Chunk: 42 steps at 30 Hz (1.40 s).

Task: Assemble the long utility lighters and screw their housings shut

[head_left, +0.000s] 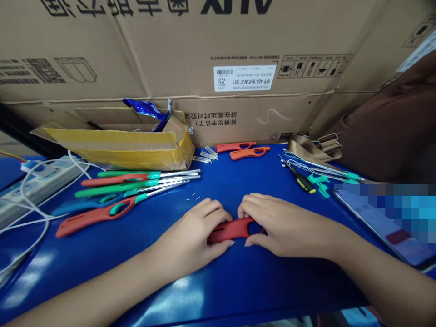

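Observation:
A red lighter casing [229, 230] lies sideways low over the blue tabletop, between both hands. My left hand [200, 231] is closed around its left end, thumb in front and fingers behind. Around the right end, by the loop-shaped opening, my right hand [272, 225] is closed and covers part of the casing. A few small metal pins [193, 195] lie just beyond my left hand. Farther back are a red casing [231, 146] and an orange casing [248, 153], beside several clear plastic pieces [208, 154].
Several long-necked lighters [102, 215] lie at left, near a white power strip [37, 184] with cables. Behind them stands a yellow-taped cardboard box [119, 147]. A screwdriver [302, 180], metal rods with green parts [327, 170], a strap [306, 147] and a phone [378, 222] are right.

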Tool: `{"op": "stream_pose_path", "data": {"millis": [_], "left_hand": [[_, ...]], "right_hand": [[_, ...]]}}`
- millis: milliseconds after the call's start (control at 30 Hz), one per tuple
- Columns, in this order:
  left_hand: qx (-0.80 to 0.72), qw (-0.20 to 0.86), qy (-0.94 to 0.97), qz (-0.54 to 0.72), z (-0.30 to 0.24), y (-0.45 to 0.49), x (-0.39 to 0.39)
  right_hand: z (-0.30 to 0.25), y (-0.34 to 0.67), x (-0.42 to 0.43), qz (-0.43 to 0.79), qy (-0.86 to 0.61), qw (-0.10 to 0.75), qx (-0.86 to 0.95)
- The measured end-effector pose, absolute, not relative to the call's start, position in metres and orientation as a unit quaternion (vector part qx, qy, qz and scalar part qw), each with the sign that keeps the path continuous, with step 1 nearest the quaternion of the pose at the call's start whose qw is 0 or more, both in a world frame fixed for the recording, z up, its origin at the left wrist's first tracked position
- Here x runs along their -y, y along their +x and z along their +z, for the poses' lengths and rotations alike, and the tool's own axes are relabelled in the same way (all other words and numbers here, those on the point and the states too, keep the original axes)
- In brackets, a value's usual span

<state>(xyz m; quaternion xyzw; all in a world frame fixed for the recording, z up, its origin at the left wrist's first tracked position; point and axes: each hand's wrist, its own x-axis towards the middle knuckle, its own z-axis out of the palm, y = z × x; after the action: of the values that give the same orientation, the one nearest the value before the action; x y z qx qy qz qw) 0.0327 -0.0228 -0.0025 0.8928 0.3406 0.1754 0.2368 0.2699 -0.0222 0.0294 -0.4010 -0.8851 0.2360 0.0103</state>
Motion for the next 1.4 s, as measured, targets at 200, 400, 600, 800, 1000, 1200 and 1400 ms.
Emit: {"op": "stream_pose_path", "data": {"millis": [200,400,600,800,1000,1200,1400], "left_hand": [[-0.349,0.237,0.892,0.160,-0.001,0.033,0.020],[-0.357,0.281,0.872,0.184,-0.003,0.034,0.018],[-0.354,0.302,0.864,0.192,-0.003,0.031,0.015],[-0.369,0.283,0.857,0.222,-0.008,0.028,0.012],[-0.430,0.276,0.830,0.224,-0.011,0.026,0.013],[-0.438,0.300,0.817,0.224,-0.009,0.027,0.013],[-0.438,0.336,0.800,0.236,-0.009,0.027,0.012]], "right_hand": [[0.029,0.269,0.021,0.229,-0.400,0.019,0.887],[0.028,0.269,0.019,0.231,-0.407,0.013,0.884],[0.034,0.271,0.018,0.246,-0.408,0.041,0.878],[0.029,0.278,0.012,0.207,-0.366,0.116,0.900],[0.025,0.285,0.007,0.084,-0.344,0.222,0.908],[0.028,0.287,0.006,-0.066,-0.267,0.265,0.924],[0.029,0.284,0.005,-0.082,-0.270,0.249,0.926]]}}
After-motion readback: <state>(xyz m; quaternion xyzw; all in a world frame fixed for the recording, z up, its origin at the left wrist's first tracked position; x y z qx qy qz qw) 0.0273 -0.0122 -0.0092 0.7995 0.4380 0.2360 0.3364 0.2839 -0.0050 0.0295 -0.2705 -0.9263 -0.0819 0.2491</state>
